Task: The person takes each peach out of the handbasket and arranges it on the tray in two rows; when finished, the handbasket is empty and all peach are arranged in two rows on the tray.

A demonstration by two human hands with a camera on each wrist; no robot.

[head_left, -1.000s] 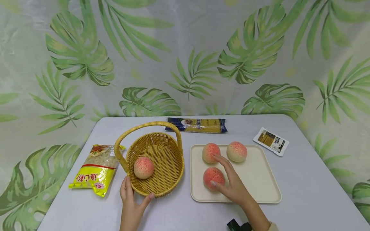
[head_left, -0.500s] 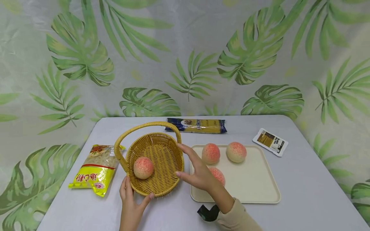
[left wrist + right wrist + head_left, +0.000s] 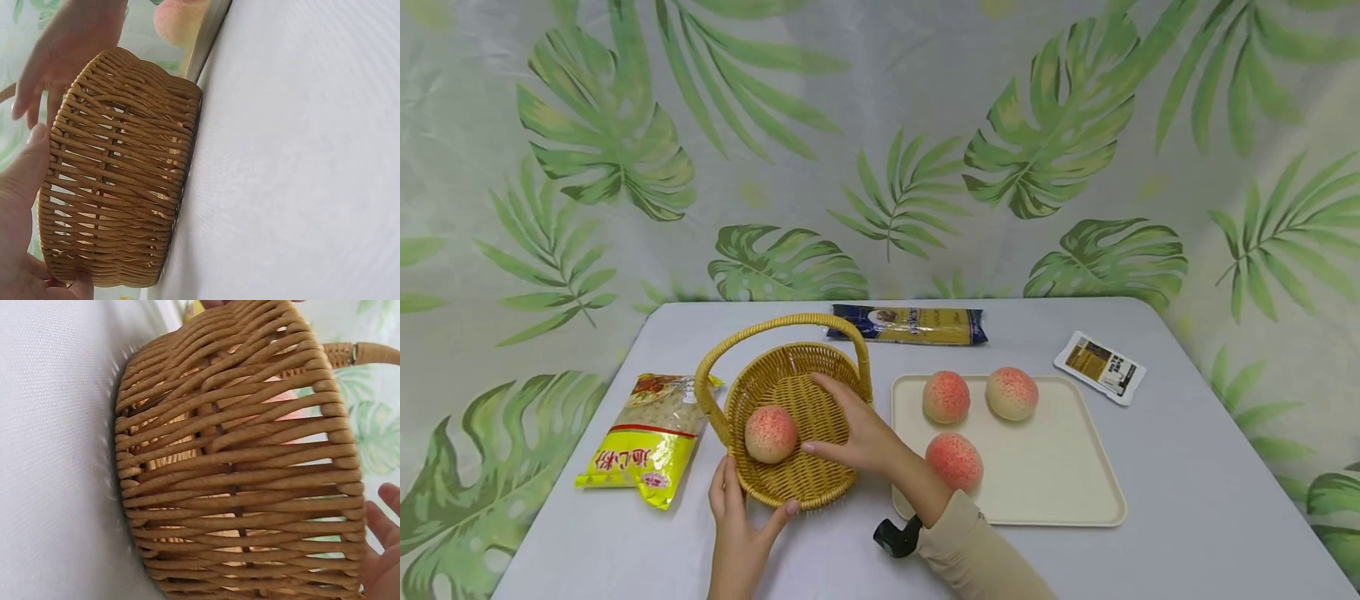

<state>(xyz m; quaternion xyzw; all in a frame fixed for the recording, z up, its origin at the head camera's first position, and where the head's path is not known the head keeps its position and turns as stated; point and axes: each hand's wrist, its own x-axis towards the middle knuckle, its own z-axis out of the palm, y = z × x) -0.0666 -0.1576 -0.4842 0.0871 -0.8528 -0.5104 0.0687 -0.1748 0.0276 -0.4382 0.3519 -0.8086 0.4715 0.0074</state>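
A wicker basket [image 3: 831,408] with a tall handle stands on the table, one pink-and-cream peach [image 3: 771,433] inside on its left. My left hand [image 3: 737,525] grips the basket's near left rim, thumb and fingers spread along it; in the left wrist view the thumb [image 3: 31,150] lies at the rim. Over the basket's right half reaches my right hand [image 3: 857,429], thumb and fingers apart, holding nothing. Its thumb tip is close to the peach, with a gap between. Basket weave fills most of the right wrist view, where some fingers [image 3: 381,519] show beyond the rim.
Right of the basket, a cream tray [image 3: 1052,467] bears three more peaches [image 3: 953,461], the nearest partly behind my right forearm. A yellow food bag [image 3: 651,442] lies left, a pasta packet [image 3: 917,325] at the back, a white pouch [image 3: 1101,367] far right.
My right hand has moved left from above the tray's peaches, past the basket's right rim, to over its inside. The left hand and the peaches have stayed in place.
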